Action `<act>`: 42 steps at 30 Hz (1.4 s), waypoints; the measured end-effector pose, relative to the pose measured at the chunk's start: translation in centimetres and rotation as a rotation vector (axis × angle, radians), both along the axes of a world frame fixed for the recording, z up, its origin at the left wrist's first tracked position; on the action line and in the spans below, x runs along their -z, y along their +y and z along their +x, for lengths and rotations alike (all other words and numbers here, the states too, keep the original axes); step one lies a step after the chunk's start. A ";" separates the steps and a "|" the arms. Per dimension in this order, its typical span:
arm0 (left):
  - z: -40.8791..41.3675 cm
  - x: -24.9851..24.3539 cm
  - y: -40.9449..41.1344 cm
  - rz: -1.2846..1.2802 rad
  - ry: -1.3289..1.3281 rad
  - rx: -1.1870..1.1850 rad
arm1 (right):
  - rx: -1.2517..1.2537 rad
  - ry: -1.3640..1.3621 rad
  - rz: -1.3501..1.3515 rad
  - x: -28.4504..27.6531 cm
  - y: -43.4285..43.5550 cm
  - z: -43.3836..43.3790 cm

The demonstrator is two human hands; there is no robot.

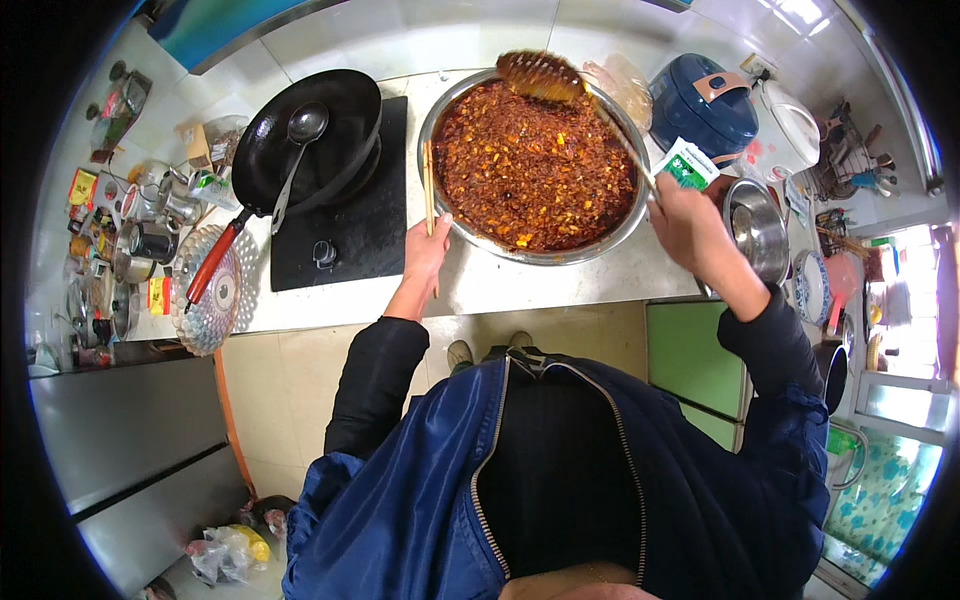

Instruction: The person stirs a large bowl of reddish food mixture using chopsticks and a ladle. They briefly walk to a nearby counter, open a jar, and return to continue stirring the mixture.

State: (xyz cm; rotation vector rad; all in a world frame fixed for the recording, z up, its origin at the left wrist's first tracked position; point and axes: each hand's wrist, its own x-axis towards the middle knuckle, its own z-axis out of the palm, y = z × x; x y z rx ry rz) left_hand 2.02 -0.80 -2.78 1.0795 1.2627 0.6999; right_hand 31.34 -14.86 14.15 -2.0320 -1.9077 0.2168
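A wide steel basin (534, 259) full of chunky red-brown chili mixture (532, 172) stands on the white counter. My right hand (690, 217) is closed on the handle of a metal skimmer (538, 75), whose perforated, sauce-coated head is over the basin's far edge and looks blurred. Wooden chopsticks (428, 180) stand upright in my left hand (427, 244), at the basin's left rim. Left of the basin, a black wok (255, 142) with a red-brown handle sits on the black cooktop (367, 255), and a metal ladle (306, 124) lies in it.
A blue rice cooker (701, 105), a green-and-white packet (686, 165) and a steel bowl (757, 225) are right of the basin. A pearly openwork plate (206, 292) lies under the wok's handle. Jars and packets crowd the far left. The counter's front edge runs below my hands.
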 end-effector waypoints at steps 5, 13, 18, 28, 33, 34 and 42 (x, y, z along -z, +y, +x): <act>-0.2 1.2 0.3 0.019 -0.021 -0.002 | -0.088 -0.075 -0.155 0.7 -0.8 -4.9; 0.0 1.0 0.2 0.027 -0.039 0.004 | -0.098 -0.590 -0.284 6.1 3.8 -8.7; 0.0 1.2 0.2 0.044 -0.054 0.002 | -0.141 -0.604 -0.390 6.8 4.2 -9.0; 0.1 1.0 0.3 0.014 -0.086 -0.013 | -0.347 -0.318 -0.780 7.0 6.7 -6.7; 0.1 1.1 0.3 0.026 -0.110 -0.025 | 0.027 0.261 -0.978 3.2 7.9 -8.5; 0.0 1.1 0.3 0.033 -0.117 -0.024 | 0.065 0.324 -1.025 2.9 8.1 -8.5; 0.1 0.5 0.2 -0.019 -0.097 -0.017 | 0.338 1.158 -0.983 5.7 7.1 -6.4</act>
